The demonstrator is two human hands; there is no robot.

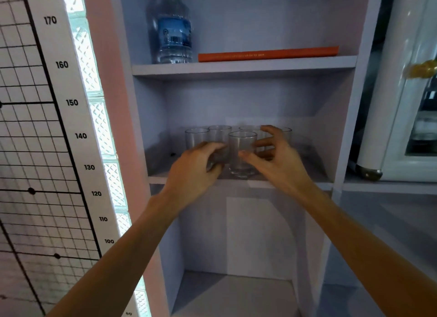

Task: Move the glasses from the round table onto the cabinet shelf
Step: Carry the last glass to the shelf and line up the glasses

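Several clear glasses stand grouped on the middle cabinet shelf [314, 178]. The nearest glass [242, 144] stands upright at the shelf's front edge, between my two hands. My left hand [194, 172] curls its fingers round the lower part of another glass [220, 137] just left of it. My right hand [279, 160] is spread open beside the nearest glass, thumb tip at its right side, fingers reaching toward the rear glasses. A further glass [196, 137] stands at the left rear. My right hand partly hides the rear right glasses.
On the shelf above stand a water bottle [173, 33] and a flat orange book [267, 53]. An open compartment [236, 288] lies below. A white glass-door fridge [402, 104] is to the right, and a height chart [71, 104] on the left wall.
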